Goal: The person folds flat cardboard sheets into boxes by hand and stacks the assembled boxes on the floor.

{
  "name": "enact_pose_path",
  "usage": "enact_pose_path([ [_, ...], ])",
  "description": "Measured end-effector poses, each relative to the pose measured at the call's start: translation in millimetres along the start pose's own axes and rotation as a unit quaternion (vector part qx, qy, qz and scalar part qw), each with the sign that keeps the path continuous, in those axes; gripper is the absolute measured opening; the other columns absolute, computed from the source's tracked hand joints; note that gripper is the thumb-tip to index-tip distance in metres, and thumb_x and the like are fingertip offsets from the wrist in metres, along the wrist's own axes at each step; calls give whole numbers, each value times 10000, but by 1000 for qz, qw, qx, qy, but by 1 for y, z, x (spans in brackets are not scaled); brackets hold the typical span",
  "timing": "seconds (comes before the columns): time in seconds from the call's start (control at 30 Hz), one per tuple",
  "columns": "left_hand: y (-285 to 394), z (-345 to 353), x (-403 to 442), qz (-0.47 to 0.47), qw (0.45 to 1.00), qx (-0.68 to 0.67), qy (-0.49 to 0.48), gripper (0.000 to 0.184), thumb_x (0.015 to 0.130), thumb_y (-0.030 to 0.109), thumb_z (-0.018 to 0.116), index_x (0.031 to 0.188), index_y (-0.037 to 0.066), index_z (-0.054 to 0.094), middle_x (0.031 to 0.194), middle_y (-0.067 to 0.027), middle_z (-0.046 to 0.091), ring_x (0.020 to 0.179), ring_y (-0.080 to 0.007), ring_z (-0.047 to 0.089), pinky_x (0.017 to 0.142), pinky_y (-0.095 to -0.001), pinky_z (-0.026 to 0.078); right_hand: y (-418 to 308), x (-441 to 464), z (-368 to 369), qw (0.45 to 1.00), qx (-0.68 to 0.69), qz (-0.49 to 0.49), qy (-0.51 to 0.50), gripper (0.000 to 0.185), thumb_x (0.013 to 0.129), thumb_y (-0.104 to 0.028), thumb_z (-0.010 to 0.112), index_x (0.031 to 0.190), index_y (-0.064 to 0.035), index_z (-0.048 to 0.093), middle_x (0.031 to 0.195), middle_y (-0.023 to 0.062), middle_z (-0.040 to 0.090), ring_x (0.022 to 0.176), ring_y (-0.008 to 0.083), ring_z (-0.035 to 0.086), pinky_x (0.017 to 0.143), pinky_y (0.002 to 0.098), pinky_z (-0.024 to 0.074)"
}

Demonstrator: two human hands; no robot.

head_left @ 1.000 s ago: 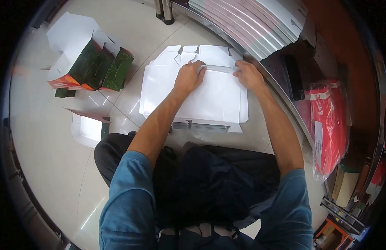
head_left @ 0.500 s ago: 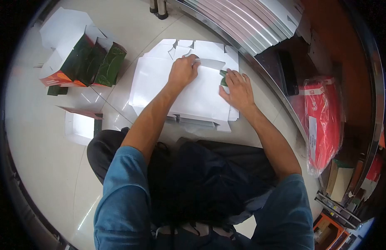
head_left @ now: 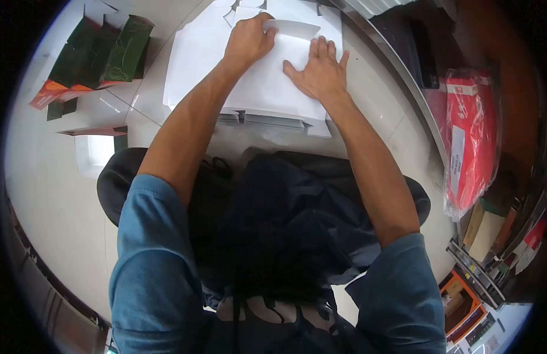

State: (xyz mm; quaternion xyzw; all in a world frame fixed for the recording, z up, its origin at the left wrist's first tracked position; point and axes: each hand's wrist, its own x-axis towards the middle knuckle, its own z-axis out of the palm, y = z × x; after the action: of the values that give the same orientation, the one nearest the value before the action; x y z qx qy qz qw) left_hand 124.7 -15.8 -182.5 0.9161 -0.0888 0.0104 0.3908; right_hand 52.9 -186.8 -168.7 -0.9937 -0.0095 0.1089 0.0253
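A stack of flat white cardboard box blanks (head_left: 194,65), with cut tabs along the far edge, lies on the floor in front of my knees. My left hand (head_left: 248,42) is closed at the far side of the top blank, its fingers curled at the left end of a raised flap (head_left: 294,27). Flat on the right part of that blank rests my right hand (head_left: 322,69), fingers spread and thumb pointing left. The fingertips of my left hand are partly hidden behind the flap.
Left on the tiled floor stand an open green and orange box (head_left: 87,56) and a smaller box with a white inside (head_left: 100,150). A metal shelf edge (head_left: 397,74) curves along the right. Beyond it lies a red pack in clear plastic (head_left: 471,138).
The view has tilted, so everything sits higher in it. My right hand has left the green tab at the right edge and now lies flat. My left hand stays at the flap.
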Motion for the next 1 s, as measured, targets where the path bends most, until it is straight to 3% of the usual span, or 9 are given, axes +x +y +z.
enact_pose_path([
  [0.1,5,-4,3,53,998,-15,22,337,838,224,651,1101,14,633,893,-247,692,862,-418,669,795,-464,530,-5,9,-19,997,-18,25,-66,988,855,-660,443,1497,61,236,1561,209,262,1478,339,157,1184,568,84],
  [0.2,8,-3,-3,35,999,-6,17,437,844,241,685,1223,48,586,963,-240,694,906,-383,683,842,-437,527,-5,-1,8,999,6,9,49,986,860,-666,438,1497,58,235,1569,208,241,1479,341,150,1185,567,84],
  [0.23,4,-1,-3,24,1000,-9,-18,520,844,227,688,1297,40,515,1164,-274,615,1096,-387,610,925,-430,494,-2,0,10,999,1,4,39,974,863,-664,445,1502,41,239,1581,191,220,1483,331,142,1188,564,77],
  [0.37,14,-18,-21,162,979,87,87,669,837,243,688,1377,16,366,1368,-251,381,1265,-459,405,1045,-452,404,11,15,-11,1000,30,-4,-10,944,854,-637,494,1528,-36,222,1592,160,206,1486,299,145,1189,573,72],
  [0.53,59,-59,-73,82,921,59,-375,552,872,565,607,1158,97,676,1148,-163,672,1062,-333,636,954,-412,479,43,14,-38,984,162,-63,39,773,888,-442,610,1486,-40,332,1526,197,345,1406,337,342,1153,550,204],
  [0.73,48,-39,-78,50,920,-57,-384,283,893,295,643,1040,68,728,957,-177,715,915,-315,671,843,-386,505,69,-84,-97,944,303,-127,18,618,836,-352,726,1311,9,564,1250,259,609,1136,383,608,990,392,466],
  [0.83,24,-27,-74,132,938,-35,-320,242,876,201,653,1034,29,716,899,-192,708,798,-292,666,782,-392,513,90,-119,-83,916,387,-42,-96,709,805,-339,772,1368,3,512,1202,269,627,1076,327,630,946,377,479],
  [0.93,48,-50,-66,86,948,-74,-297,225,870,175,659,1009,5,710,872,-195,705,767,-281,660,750,-390,513,81,-131,-106,925,338,-56,-166,820,777,-340,820,1433,-22,444,1317,196,577,1041,252,636,912,366,504],
  [1.0,76,-84,-60,15,945,-139,-296,205,892,170,661,1004,7,715,791,-94,690,690,-154,593,649,-320,493,74,-125,-109,907,392,-58,-141,753,809,-298,799,1423,-29,455,1327,171,547,956,205,629,845,325,519],
])
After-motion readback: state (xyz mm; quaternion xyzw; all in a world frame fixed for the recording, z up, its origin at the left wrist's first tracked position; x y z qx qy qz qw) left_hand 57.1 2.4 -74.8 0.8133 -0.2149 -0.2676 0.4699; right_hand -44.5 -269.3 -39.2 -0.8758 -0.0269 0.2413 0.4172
